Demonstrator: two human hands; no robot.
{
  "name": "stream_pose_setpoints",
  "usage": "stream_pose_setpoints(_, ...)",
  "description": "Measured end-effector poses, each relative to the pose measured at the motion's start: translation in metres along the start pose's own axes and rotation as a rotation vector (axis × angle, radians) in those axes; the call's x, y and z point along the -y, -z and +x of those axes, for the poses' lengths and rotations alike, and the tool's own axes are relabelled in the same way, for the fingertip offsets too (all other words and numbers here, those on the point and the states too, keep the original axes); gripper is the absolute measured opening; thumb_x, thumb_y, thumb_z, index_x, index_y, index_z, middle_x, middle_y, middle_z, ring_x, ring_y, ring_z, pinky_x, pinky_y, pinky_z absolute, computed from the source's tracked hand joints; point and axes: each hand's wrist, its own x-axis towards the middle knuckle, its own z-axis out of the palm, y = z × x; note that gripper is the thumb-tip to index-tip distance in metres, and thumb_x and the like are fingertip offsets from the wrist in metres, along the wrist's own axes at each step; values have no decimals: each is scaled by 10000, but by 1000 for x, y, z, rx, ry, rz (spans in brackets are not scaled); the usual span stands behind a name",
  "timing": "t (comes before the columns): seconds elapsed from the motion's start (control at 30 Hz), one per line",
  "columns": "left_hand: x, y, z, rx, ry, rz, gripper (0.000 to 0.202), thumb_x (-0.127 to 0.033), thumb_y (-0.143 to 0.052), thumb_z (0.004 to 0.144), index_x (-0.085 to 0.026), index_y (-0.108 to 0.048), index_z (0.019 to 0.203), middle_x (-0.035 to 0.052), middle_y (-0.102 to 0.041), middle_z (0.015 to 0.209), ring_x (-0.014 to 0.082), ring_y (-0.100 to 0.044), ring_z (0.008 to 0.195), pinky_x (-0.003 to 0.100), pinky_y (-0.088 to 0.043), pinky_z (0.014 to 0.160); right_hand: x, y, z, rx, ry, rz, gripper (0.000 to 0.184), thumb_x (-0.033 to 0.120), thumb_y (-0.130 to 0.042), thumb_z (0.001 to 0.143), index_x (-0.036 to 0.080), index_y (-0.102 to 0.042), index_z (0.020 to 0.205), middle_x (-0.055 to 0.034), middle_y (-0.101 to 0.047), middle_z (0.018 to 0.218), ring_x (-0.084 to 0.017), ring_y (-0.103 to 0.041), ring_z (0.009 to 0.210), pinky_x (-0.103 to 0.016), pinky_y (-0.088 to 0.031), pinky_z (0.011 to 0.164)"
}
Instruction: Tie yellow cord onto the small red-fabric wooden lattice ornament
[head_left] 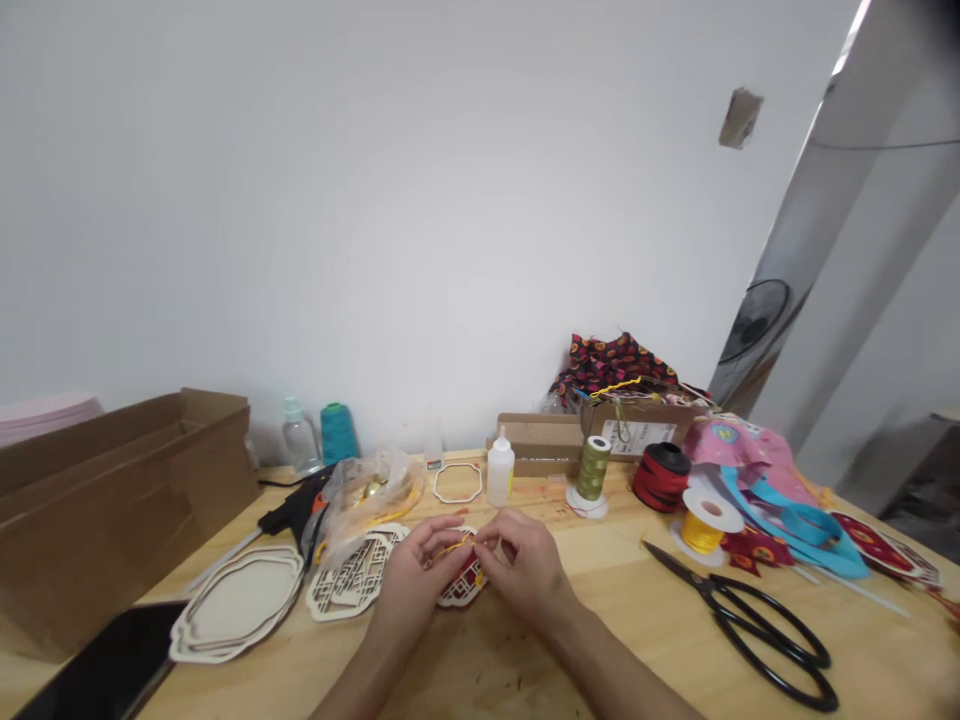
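My left hand (pixel 417 568) and my right hand (pixel 526 568) meet at the middle of the table, fingertips nearly touching. Both are closed in a pinch on a thin yellow cord (pixel 454 547), which runs between them. Just below the fingers is a lattice ornament (pixel 459 592) with a red backing and a pale cut-out frame; my hands hide much of it. Left of my left hand lie pale wooden lattice cut-outs (pixel 346 585), piled together. A white squeeze bottle (pixel 500 472) with a pointed tip stands beyond the hands.
Black scissors (pixel 720 600) lie at the right, near a yellow cord spool (pixel 703 525), red thread (pixel 660 478) and green thread (pixel 594 468). Plain wooden plates (pixel 238 605), a dark phone-like slab (pixel 112 665) and a long cardboard box (pixel 127 510) occupy the left. A plastic bag (pixel 371 490) sits behind.
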Motion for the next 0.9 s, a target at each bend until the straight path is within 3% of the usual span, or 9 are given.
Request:
stream_pose_setpoints(0.17,1,-1,1,-7,-3,8,238,-160,-693,516,-146,-597,734,-5,-659,628,125,-598,617,204,-471,576,-4,-7,1,-10,-130,159,117,80,-496,611,162,-579,599,37,-454,544,-76,-362,462,-179,-288,451)
stream_pose_setpoints(0.37,1,-1,1,15,14,27,182,-192,-693,525,-144,-633,690,-3,-674,616,127,-600,598,201,-462,570,-5,-12,2,42,-349,376,56,138,-484,633,137,-536,612,58,-397,470,-66,-339,426,-162,-285,408)
stream_pose_setpoints(0.73,2,0,1,92,73,66,186,-281,-676,548,-132,-683,658,15,-691,549,139,-593,505,199,-423,479,-2,-7,3,-8,-192,348,70,115,-492,655,144,-549,627,14,-485,620,-80,-405,518,-171,-331,457)
stream_pose_setpoints(0.9,0,-2,0,82,86,61,179,-262,-693,523,-142,-677,655,3,-691,536,126,-587,473,192,-423,465,2,-4,4,-22,-205,374,72,131,-495,671,138,-550,624,15,-486,627,-78,-400,518,-174,-325,468)
